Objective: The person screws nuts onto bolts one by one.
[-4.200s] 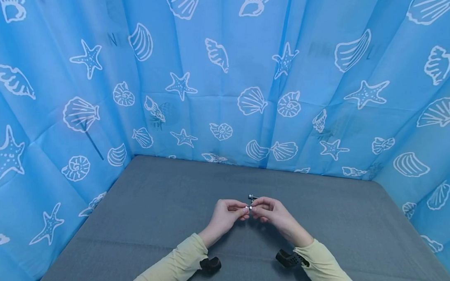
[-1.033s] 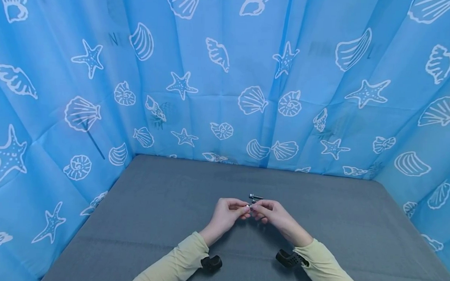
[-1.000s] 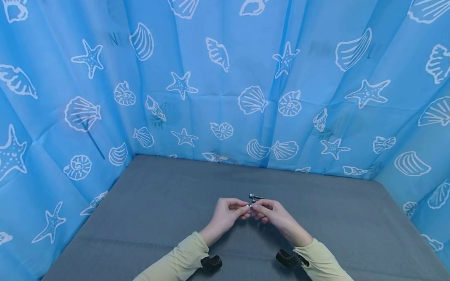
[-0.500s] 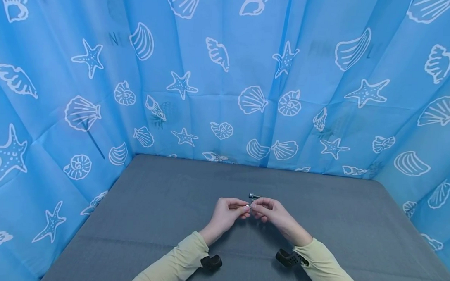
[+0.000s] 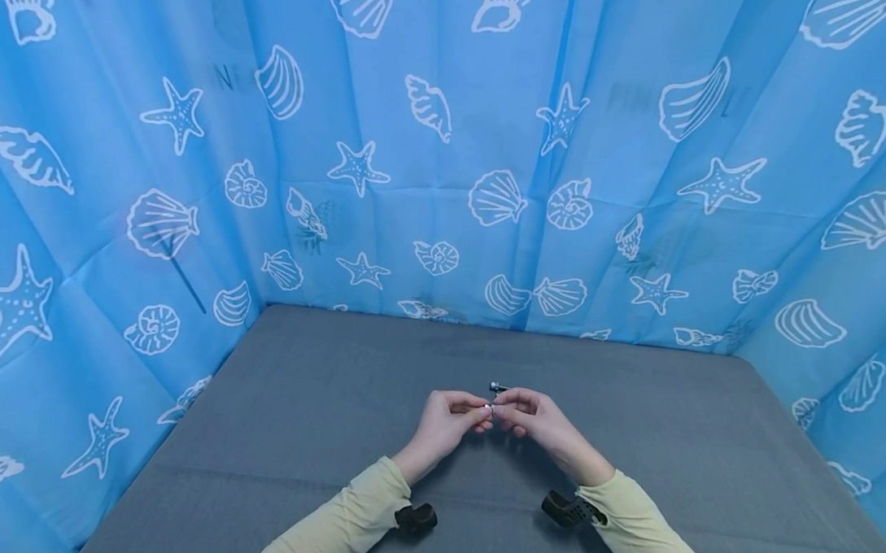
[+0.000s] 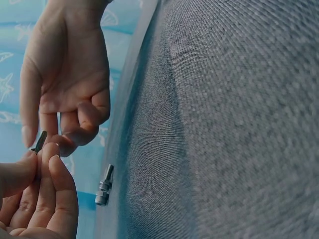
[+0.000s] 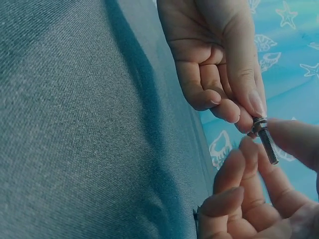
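In the head view my left hand point(image 5: 445, 419) and right hand point(image 5: 536, 418) meet fingertip to fingertip above the grey table. My left thumb and fingers pinch the head end of a small metal bolt point(image 7: 269, 145). Its threaded shank points toward my right palm. A nut point(image 7: 257, 126) sits near the head end, close to the left fingertips. My right thumb and index finger come round the nut from either side, the other fingers loosely curled. The left wrist view shows the bolt's dark shank point(image 6: 41, 141) between both hands' fingertips.
Another bolt with a nut point(image 6: 103, 186) lies on the grey cloth-covered table point(image 5: 334, 468), just beyond my hands and partly behind the right one in the head view. A blue curtain point(image 5: 433, 146) with white shells and starfish surrounds the table's back and sides.
Both hands keep the same place. My right fingers shift slightly around the nut, alternately covering and uncovering the shank of the bolt lying behind. The left grip stays the same.
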The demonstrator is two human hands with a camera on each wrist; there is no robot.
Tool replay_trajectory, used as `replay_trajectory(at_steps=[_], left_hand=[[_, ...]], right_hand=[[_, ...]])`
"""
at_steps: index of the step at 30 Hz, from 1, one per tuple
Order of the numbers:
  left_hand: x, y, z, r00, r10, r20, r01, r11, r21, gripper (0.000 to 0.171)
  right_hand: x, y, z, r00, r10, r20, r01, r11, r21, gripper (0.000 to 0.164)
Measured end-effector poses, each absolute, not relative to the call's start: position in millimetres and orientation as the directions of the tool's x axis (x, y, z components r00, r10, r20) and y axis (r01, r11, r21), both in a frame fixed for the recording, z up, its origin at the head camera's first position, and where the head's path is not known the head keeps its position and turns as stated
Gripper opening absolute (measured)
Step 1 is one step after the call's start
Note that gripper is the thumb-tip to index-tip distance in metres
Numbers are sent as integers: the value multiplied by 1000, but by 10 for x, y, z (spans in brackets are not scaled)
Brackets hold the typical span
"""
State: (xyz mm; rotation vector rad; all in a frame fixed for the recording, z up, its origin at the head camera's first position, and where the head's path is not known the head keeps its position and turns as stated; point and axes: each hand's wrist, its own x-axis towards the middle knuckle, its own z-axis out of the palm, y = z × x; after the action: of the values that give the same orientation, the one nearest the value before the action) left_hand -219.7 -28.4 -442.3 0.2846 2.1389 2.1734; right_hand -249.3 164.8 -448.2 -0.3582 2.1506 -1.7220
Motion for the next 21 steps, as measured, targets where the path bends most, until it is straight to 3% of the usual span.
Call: replay_trajectory(at_steps=[21], left_hand=[[-2213, -273, -4442, -979, 189, 81, 76, -36, 996, 10]], right_hand=[[-2484, 1638, -4491, -909, -397, -127, 29, 243, -970, 32]])
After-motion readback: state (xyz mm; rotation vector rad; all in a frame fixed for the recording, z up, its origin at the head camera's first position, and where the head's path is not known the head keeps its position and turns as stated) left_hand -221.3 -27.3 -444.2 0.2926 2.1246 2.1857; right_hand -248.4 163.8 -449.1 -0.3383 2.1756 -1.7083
